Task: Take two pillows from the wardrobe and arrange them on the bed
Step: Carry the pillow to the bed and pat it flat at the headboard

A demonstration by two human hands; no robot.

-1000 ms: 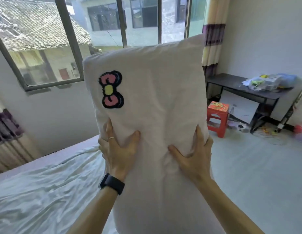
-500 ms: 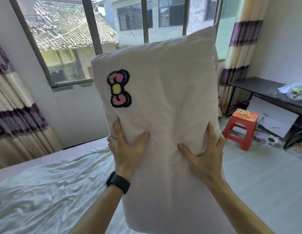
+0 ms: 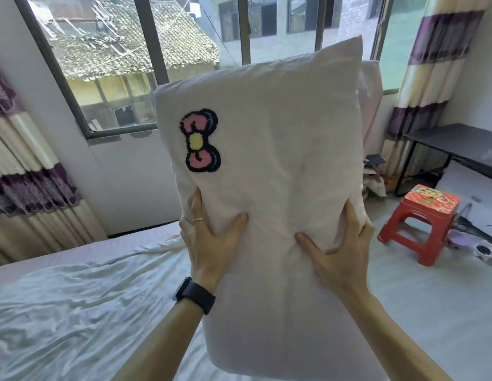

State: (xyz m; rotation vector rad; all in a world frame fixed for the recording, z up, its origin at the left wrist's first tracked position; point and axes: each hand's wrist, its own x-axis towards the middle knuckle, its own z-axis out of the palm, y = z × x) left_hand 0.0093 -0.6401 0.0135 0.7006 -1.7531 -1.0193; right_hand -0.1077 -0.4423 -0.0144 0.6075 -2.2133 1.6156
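Close at 6 o'clock, I have both hands on the white pillow point(image 3: 280, 160), held upright above the bed point(image 3: 74, 312). My left hand point(image 3: 212, 243) and right hand point(image 3: 338, 254) each have their grip spread, thumb on the near face and fingers wrapped round the side edges, likely so the soft bulk stays steady while I carry it. At 1 o'clock a pink edge point(image 3: 372, 92) peeks from behind the pillow; I judge it a second pillow, making two, though I cannot tell for sure. Farther off at 3 o'clock stand one red stool point(image 3: 421, 218) and one dark worktop point(image 3: 454, 141).
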